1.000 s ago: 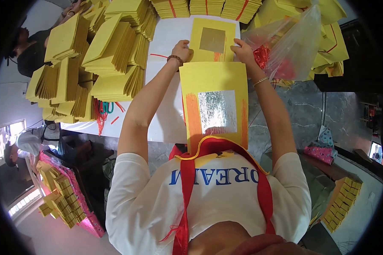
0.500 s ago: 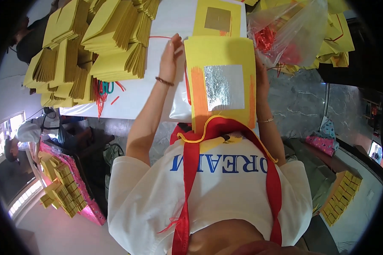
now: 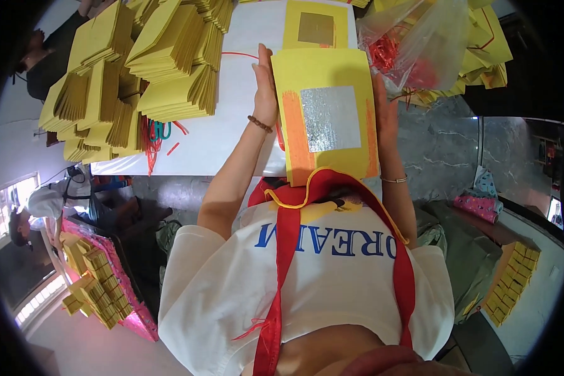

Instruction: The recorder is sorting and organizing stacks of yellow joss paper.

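Observation:
In front of me is a stack of yellow paper sheets [image 3: 323, 67], its top sheet bearing a silver foil square [image 3: 331, 119] and orange bands at both sides. The stack's near end meets my red apron [image 3: 332, 178]. My left hand [image 3: 266, 88] lies along the stack's left edge with its fingers stretched out. Along the opposite edge is my right hand [image 3: 386, 116], held flat, its fingertips partly hidden by the stack. Beyond the stack, another yellow sheet [image 3: 294, 37] with a dull golden-brown square [image 3: 316, 29] lies on the white table [image 3: 197, 147].
Folded yellow paper bundles [image 3: 169, 69] are piled at the left, beside red strings [image 3: 151, 147] and teal-handled scissors [image 3: 163, 130]. A clear plastic bag [image 3: 420, 47] with red strings sits at the far right, near more yellow paper. Another person [image 3: 56, 197] is at the left.
My left hand has moved right, from a gap away up to the stack's left edge. The stack has turned slightly, and my right hand stays along its right side.

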Demonstrator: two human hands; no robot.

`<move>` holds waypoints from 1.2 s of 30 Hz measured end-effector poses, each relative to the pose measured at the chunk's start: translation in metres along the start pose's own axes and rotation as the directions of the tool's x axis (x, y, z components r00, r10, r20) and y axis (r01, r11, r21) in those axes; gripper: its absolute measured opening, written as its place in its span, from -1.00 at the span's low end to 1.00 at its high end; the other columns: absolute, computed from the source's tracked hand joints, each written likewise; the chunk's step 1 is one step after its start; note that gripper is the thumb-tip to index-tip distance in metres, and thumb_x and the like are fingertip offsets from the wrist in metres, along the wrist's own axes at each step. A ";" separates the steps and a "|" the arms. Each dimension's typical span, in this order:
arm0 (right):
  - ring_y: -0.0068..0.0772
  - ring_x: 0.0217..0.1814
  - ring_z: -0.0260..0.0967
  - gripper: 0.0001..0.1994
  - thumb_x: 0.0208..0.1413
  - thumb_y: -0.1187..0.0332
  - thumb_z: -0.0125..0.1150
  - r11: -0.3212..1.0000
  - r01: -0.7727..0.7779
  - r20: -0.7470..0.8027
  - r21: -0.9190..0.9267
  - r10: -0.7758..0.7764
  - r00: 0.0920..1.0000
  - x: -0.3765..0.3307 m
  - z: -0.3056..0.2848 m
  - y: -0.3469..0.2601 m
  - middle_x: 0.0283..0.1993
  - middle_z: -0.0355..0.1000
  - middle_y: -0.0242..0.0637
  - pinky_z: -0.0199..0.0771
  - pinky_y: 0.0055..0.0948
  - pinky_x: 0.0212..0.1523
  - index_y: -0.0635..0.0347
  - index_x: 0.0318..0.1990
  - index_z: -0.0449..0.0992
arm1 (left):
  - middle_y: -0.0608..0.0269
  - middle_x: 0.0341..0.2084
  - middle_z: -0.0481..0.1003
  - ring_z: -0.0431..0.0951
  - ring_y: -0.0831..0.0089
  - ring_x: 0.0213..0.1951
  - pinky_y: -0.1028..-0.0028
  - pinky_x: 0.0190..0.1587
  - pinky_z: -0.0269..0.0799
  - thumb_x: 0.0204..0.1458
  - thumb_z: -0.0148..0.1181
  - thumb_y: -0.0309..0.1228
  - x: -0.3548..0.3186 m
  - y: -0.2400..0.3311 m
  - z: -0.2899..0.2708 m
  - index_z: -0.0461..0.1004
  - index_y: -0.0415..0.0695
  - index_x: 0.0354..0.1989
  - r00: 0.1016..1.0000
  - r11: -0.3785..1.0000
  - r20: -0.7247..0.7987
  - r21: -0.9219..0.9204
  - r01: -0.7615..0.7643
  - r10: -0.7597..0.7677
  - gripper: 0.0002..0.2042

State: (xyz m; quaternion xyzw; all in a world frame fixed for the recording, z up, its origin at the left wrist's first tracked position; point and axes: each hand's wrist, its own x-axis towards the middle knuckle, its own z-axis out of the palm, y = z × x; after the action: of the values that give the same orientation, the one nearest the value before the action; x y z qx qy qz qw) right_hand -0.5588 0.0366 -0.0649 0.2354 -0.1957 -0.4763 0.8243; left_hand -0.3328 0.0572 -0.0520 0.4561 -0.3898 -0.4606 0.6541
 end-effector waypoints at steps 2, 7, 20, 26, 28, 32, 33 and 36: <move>-0.37 0.47 -0.42 -0.35 0.26 -0.08 -0.53 -0.233 0.136 0.132 -0.963 0.030 0.991 0.006 0.009 0.010 0.44 -0.33 -0.27 -0.45 -0.37 0.39 0.20 0.35 -0.22 | -0.03 0.32 -0.25 -0.23 0.25 0.34 0.35 0.32 -0.28 0.10 -0.58 0.25 0.006 0.005 0.003 -0.43 -0.14 0.33 1.000 0.999 0.005 0.046 0.013 -0.013 -0.19; -0.38 0.47 -0.42 -0.34 0.25 -0.09 -0.55 -0.194 0.114 0.109 -0.974 0.034 0.993 0.004 0.014 0.016 0.44 -0.32 -0.27 -0.44 -0.38 0.38 0.21 0.34 -0.22 | -0.02 0.29 -0.11 -0.10 0.24 0.31 0.33 0.30 -0.17 0.09 -0.58 0.26 0.015 0.013 0.010 -0.28 -0.19 0.33 1.000 1.000 0.025 -0.013 -0.010 0.010 -0.18; -0.39 0.44 -0.32 -0.35 0.25 -0.10 -0.55 -0.116 -0.106 -0.083 -0.988 -0.185 0.979 -0.021 -0.024 -0.021 0.42 -0.22 -0.30 -0.35 -0.41 0.38 0.16 0.35 -0.18 | 0.11 0.30 -0.08 -0.03 0.33 0.29 0.35 0.28 -0.05 0.15 -0.52 0.17 -0.027 -0.033 -0.004 -0.21 -0.14 0.32 0.993 0.978 -0.020 -0.176 0.111 -0.116 -0.28; -0.46 0.32 -0.04 -0.42 0.28 -0.03 -0.40 0.090 -0.364 -0.368 -0.927 -0.408 0.836 -0.034 -0.032 -0.002 0.33 0.00 -0.35 -0.04 -0.43 0.29 0.11 0.33 -0.05 | 0.23 0.22 0.09 0.17 0.42 0.19 0.41 0.17 0.17 0.18 -0.53 0.13 -0.069 -0.089 -0.030 -0.18 -0.02 0.33 0.929 0.870 0.025 -0.342 0.355 -0.369 -0.36; -0.46 0.32 -0.04 -0.43 0.28 -0.02 -0.39 0.592 -0.259 -0.311 -0.763 0.014 0.950 -0.041 -0.064 -0.059 0.33 0.01 -0.34 -0.04 -0.43 0.29 0.12 0.32 -0.05 | 0.25 0.20 0.13 0.21 0.45 0.16 0.44 0.14 0.22 0.18 -0.53 0.12 -0.066 -0.088 -0.019 -0.16 0.01 0.33 0.918 0.822 0.059 -0.426 0.378 -0.391 -0.37; -0.44 0.34 -0.07 -0.43 0.29 -0.01 -0.39 0.783 -0.413 0.104 -0.464 0.512 0.853 -0.045 -0.077 -0.073 0.34 -0.03 -0.33 -0.07 -0.42 0.30 0.14 0.32 -0.06 | 0.26 0.18 0.16 0.23 0.47 0.14 0.46 0.13 0.21 0.19 -0.50 0.10 -0.069 -0.082 -0.017 -0.11 -0.04 0.32 0.929 0.846 0.072 -0.391 0.362 -0.364 -0.38; -0.44 0.34 -0.07 -0.43 0.29 -0.01 -0.39 0.783 -0.416 0.103 -0.462 0.513 0.852 -0.045 -0.076 -0.068 0.34 -0.03 -0.33 -0.07 -0.42 0.30 0.14 0.32 -0.06 | 0.26 0.17 0.17 0.23 0.47 0.13 0.47 0.13 0.22 0.20 -0.49 0.08 -0.068 -0.083 -0.018 -0.10 -0.06 0.31 0.943 0.882 0.074 -0.337 0.329 -0.324 -0.39; -0.43 0.35 -0.08 -0.43 0.29 -0.01 -0.39 0.683 -0.327 -0.015 -0.653 0.420 0.908 -0.048 -0.072 -0.051 0.35 -0.04 -0.33 -0.08 -0.42 0.31 0.14 0.33 -0.07 | 0.18 0.01 0.34 0.41 0.31 -0.03 0.35 -0.03 0.42 0.18 -0.41 0.11 -0.068 -0.091 -0.017 0.13 -0.06 0.20 0.926 0.858 -0.028 -0.387 0.338 -0.377 -0.41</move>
State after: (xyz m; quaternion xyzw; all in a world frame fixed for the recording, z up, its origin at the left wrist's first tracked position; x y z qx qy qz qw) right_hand -0.5776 0.0704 -0.1571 -0.1387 -0.1202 -0.3504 0.9184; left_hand -0.3576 0.1120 -0.1499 0.4102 -0.1690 -0.6158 0.6511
